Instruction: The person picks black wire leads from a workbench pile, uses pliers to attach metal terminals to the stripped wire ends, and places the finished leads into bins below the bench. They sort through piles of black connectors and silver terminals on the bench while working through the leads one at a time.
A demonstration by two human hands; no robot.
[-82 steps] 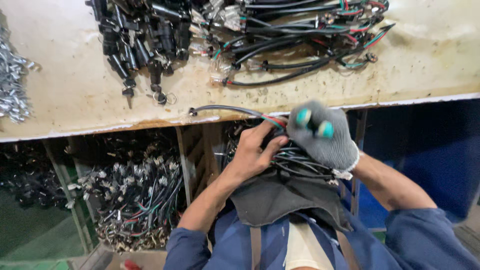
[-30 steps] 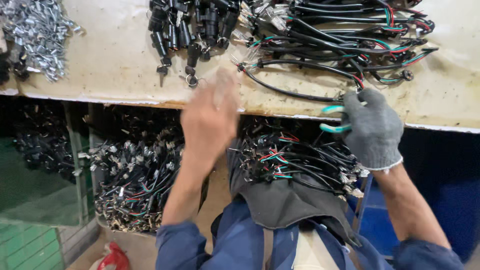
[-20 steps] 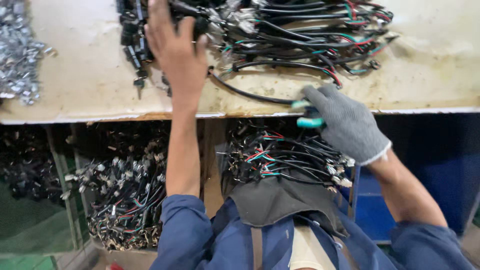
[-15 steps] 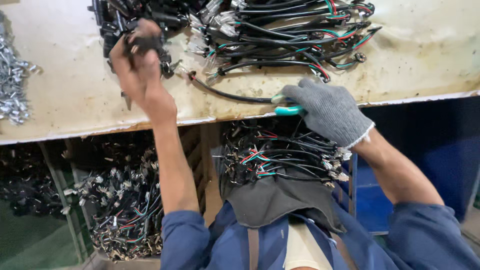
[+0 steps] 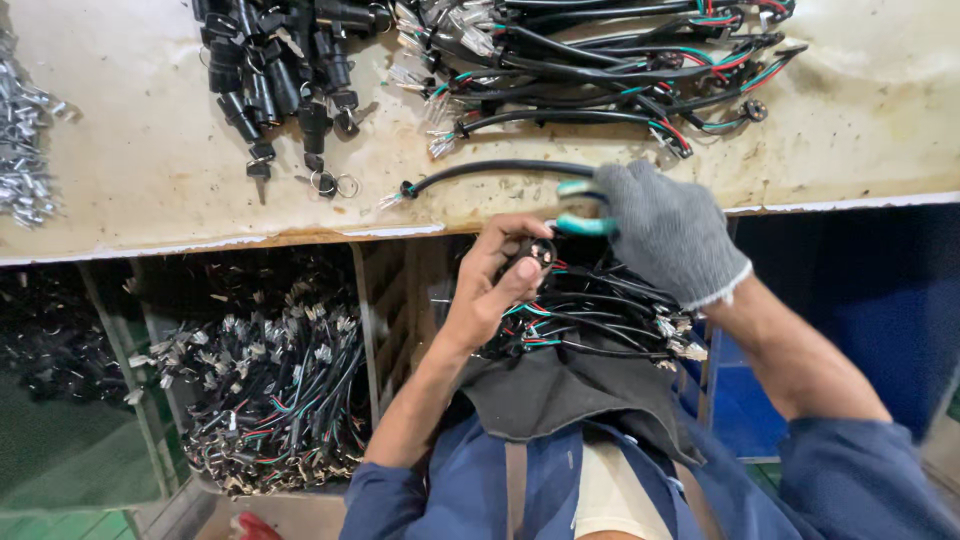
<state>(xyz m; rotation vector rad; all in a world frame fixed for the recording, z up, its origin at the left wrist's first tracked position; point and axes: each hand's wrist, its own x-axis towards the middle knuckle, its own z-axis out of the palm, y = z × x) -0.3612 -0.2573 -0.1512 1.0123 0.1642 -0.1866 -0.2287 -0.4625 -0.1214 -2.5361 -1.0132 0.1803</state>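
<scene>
2 hands meet mid-frame: bare left hand [image 5: 500, 285] pinches 1 black connector [image 5: 541, 253]; gloved right hand [image 5: 665, 230] grips 1 black cable [image 5: 500, 169] at the bench [image 5: 150, 160] edge.

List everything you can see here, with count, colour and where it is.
Workbench: one, stained cream, across the top.
Black switch parts: a pile, top centre-left.
Wire harnesses: a tangled pile, black with coloured leads, top right.
Metal pieces: a heap, silver, far left.
Single cable: one, black, bench edge.
Bin of harnesses: one, below bench, left.
Lap harnesses: a bundle, on dark apron.
Left hand: bare, holding small black part.
Right hand: grey glove, at the cable's end.
</scene>
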